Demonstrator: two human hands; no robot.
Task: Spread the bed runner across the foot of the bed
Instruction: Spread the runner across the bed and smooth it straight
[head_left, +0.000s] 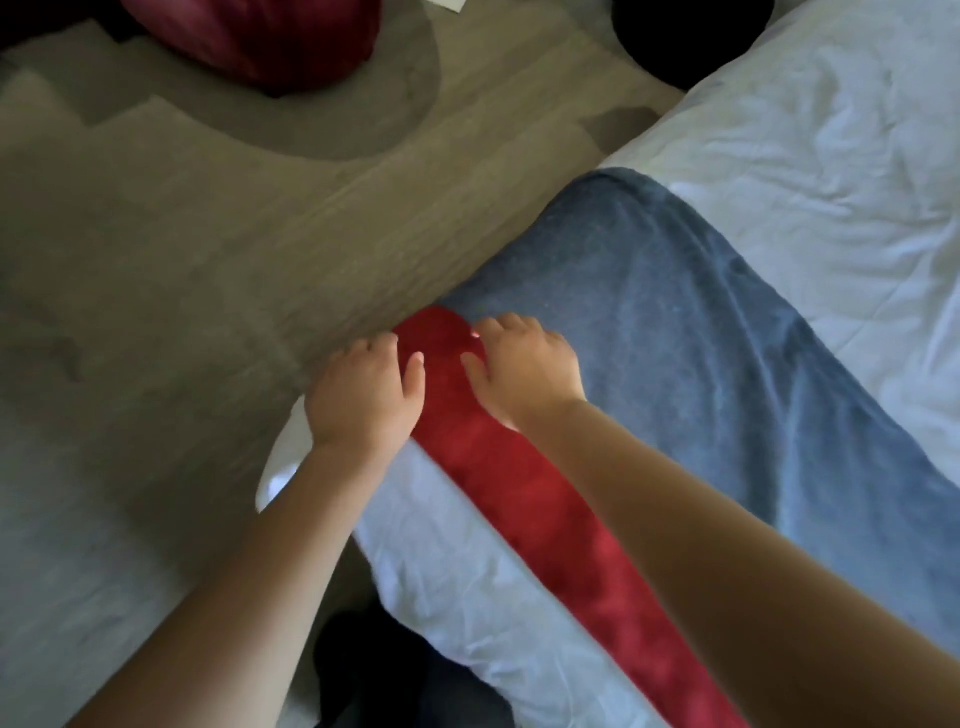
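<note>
A narrow red bed runner (524, 483) lies in a long strip across the end of the bed, over white bedding (452, 561), and its far end curves down over the bed's edge. A blue-grey blanket (717, 353) lies beside it on the right. My left hand (363, 395) rests on the runner's left edge near the bed's side, its fingers curled over the edge. My right hand (524, 369) presses on the seam between the runner and the blanket. Whether either hand pinches the cloth is unclear.
Wood-look floor (208, 249) runs along the bed's left side. A dark red cushion (260, 36) lies on the floor at the top, on a round grey mat. A dark round object (691, 36) sits at the top right. White sheets (841, 145) cover the rest of the bed.
</note>
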